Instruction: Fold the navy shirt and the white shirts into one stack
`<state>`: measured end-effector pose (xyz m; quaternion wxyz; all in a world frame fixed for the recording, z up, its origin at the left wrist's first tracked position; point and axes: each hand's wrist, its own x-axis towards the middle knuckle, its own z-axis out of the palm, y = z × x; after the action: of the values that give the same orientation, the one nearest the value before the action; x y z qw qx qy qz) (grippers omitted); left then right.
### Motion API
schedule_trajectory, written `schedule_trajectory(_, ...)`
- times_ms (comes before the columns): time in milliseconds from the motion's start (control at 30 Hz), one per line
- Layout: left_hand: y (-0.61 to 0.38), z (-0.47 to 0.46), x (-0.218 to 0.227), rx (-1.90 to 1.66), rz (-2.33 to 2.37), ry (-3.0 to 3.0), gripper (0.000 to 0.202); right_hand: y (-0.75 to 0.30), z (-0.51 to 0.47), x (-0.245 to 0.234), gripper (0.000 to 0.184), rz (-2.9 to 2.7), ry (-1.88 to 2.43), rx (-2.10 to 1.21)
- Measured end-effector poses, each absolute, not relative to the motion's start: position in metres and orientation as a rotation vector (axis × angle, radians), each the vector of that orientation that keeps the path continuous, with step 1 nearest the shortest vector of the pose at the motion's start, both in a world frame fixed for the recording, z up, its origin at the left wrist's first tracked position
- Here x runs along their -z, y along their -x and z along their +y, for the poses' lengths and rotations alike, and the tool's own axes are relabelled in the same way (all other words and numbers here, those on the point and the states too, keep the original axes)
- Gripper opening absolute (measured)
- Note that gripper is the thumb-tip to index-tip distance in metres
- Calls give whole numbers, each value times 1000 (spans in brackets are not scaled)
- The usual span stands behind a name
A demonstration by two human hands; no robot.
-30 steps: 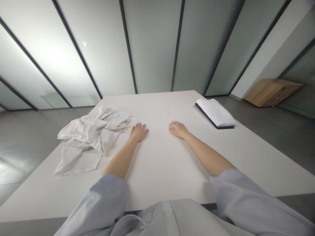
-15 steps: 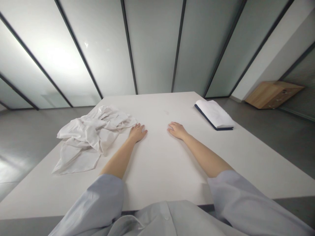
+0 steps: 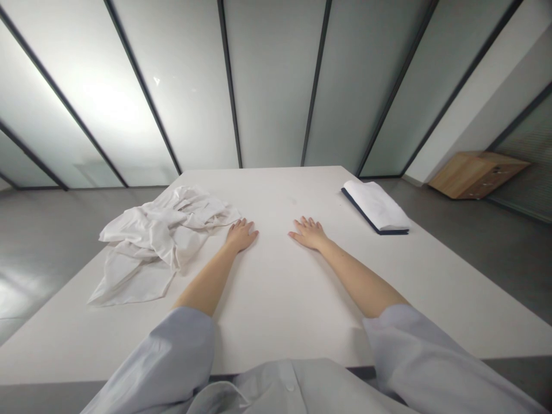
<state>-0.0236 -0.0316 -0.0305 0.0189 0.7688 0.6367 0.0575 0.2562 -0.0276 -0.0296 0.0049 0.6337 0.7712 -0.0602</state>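
Observation:
My left hand (image 3: 241, 234) lies flat on the white table (image 3: 276, 299), fingers stretched out and nothing in it. Just left of it is a crumpled white cloth (image 3: 159, 236), its right tip close to my fingers; whether they touch I cannot tell. My right hand (image 3: 309, 233) also rests palm down on the table, with its fingers spread and holding nothing. Farther to the right lies a folded white cloth (image 3: 377, 205) on top of a dark blue flat item (image 3: 366, 217), of which only the edge shows.
Frosted glass panels (image 3: 276, 86) with dark frames stand behind the table. A wooden cabinet (image 3: 470, 175) is on the grey floor (image 3: 466, 230) at the far right. The table's near edge meets my body.
My right hand's fingers have spread wider, the thumb moving out to the left. The left hand stays in place. The view has tilted slightly.

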Motion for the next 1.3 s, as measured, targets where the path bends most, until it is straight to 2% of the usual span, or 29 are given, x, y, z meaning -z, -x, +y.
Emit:
schedule_trajectory(933,24,-33,29,-192,1972,-2373,55,-256,-30,25,76,2442,-1990,188)
schedule_trajectory(1300,46,-27,-3,-66,1950,-2474,53,-259,-26,36,79,2496,-1988,149)
